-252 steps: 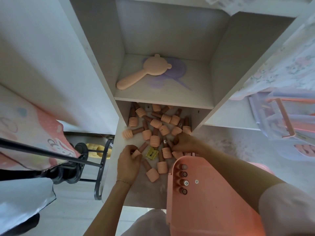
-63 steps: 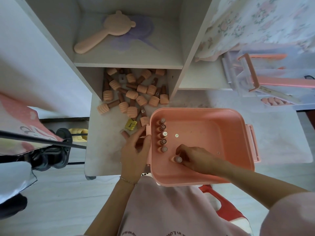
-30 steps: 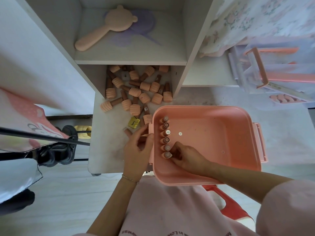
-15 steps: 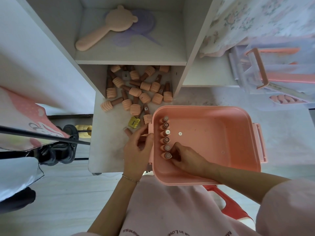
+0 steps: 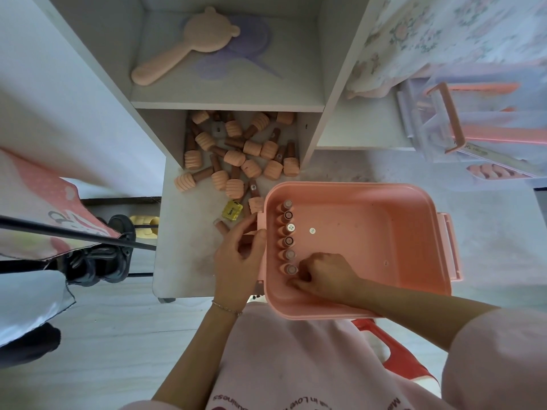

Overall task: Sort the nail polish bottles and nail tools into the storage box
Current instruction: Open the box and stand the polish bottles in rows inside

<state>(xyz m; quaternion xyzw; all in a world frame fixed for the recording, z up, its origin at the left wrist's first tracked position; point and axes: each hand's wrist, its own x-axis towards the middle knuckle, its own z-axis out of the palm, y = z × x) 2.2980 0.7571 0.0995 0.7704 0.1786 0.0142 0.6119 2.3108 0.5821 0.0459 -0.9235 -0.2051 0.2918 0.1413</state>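
Curled low inside the pink storage box [image 5: 370, 199], the right hand [image 5: 324, 275] has its fingers bent down against the box floor; whether they pinch a bottle there cannot be told, since the knuckles hide the fingertips. Just to the left of that hand, six nail polish bottles [image 5: 285, 236] stand in a single row along the box's left wall, the nearest one touching or almost touching the fingers. Further left, across that wall, the left hand [image 5: 238, 258] grips the rim and side latch of the box, thumb hooked over the edge and fingers curled on the outside. Beyond the left hand, on the white table [image 5: 183, 261], lie a small yellow tool [image 5: 232, 210] and one loose bottle [image 5: 221, 226] close to the fingertips. Farther away still, a heap of loose bottles [image 5: 239, 152] sprawls under the white shelf [image 5: 228, 103], and a peach hand mirror [image 5: 189, 45] rests on the shelf above them.
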